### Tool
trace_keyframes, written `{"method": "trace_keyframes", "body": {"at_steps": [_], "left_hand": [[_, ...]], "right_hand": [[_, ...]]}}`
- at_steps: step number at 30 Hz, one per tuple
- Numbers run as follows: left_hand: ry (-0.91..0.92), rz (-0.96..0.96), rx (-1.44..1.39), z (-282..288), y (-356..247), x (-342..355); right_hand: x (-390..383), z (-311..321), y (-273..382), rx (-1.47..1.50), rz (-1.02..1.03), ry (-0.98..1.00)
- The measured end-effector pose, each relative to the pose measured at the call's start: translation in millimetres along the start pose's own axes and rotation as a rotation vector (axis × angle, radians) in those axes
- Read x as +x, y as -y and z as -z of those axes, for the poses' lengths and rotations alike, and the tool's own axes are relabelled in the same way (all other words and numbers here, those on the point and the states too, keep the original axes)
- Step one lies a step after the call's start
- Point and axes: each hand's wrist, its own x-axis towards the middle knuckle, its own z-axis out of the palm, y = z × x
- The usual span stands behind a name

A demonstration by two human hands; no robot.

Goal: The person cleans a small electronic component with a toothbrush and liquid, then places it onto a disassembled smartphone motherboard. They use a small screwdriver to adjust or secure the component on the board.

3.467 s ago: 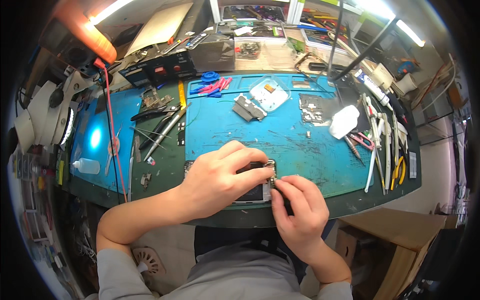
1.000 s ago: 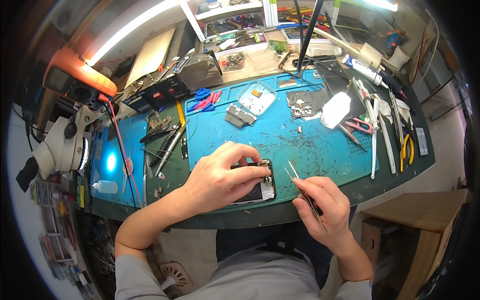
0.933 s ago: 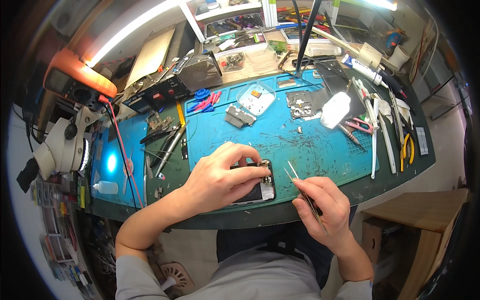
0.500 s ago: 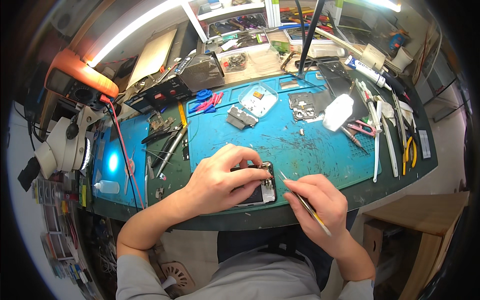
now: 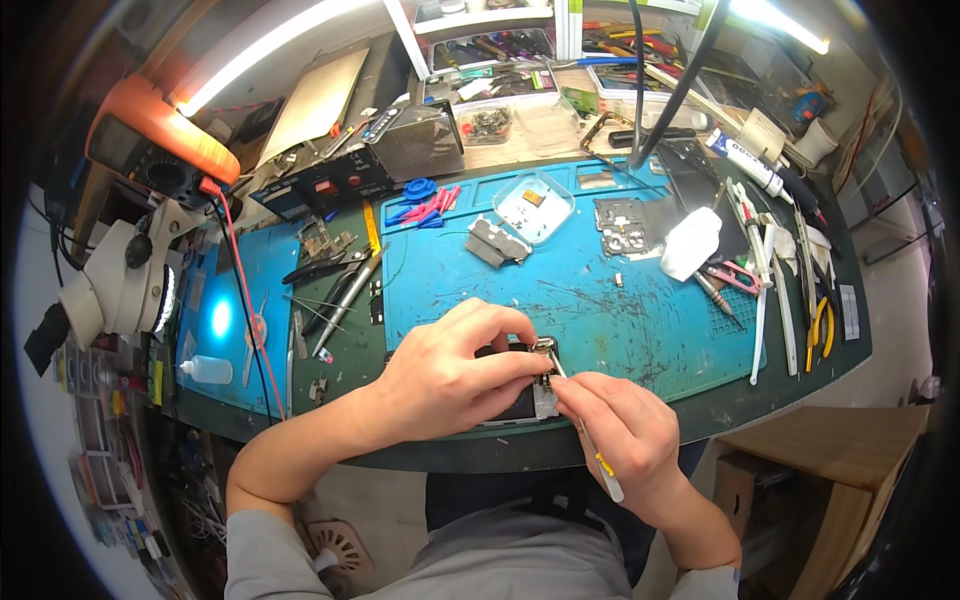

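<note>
An opened smartphone (image 5: 546, 401) lies at the near edge of the blue mat, with metal parts showing at its right end. My left hand (image 5: 448, 362) covers most of it. Thumb and index finger close together over that right end, and what sits between them is too small to make out. In my right hand (image 5: 632, 428) is a pair of tweezers (image 5: 603, 463), gripped like a pen. Their tips reach the phone's right end, right beside my left fingertips.
Beyond the phone, the blue mat (image 5: 620, 330) carries a clear dish (image 5: 535, 207), a grey metal piece (image 5: 497, 243), a phone frame plate (image 5: 622, 226) and a white bottle (image 5: 691, 243). Pliers (image 5: 821, 325) and several tools lie right. A multimeter (image 5: 160, 150) and microscope (image 5: 120, 275) stand left.
My right hand has moved left, bringing the tweezers' tips from beside the phone onto its right end. My left hand stays over the phone. The whole view has shifted slightly.
</note>
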Motion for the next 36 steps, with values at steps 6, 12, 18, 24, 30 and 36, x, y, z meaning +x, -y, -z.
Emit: {"method": "trace_keyframes", "body": {"at_steps": [6,12,18,24,30,36], "left_hand": [[0.005,-0.004,0.004,0.6,0.1,0.0],[0.012,0.001,0.009,0.7,0.5,-0.7],[-0.009,0.004,0.007,-1.7,0.1,-0.8],[-0.003,0.005,0.004,-1.1,-0.1,-0.6],[-0.011,0.007,0.003,-1.7,-0.3,-0.3],[-0.015,0.002,0.005,-1.8,-1.3,0.2]], "right_hand": [[-2.6,-1.4,-0.6,-0.02,-0.001,0.001],[-2.3,-1.6,0.1,0.067,-0.047,-0.08],[-5.5,4.5,-2.1,0.159,-0.17,-0.194],[-3.8,0.8,-1.1,0.121,-0.127,-0.202],[-4.2,1.9,-0.6,0.122,-0.127,-0.191],[-3.6,1.1,-0.4,0.131,-0.133,-0.198]]}}
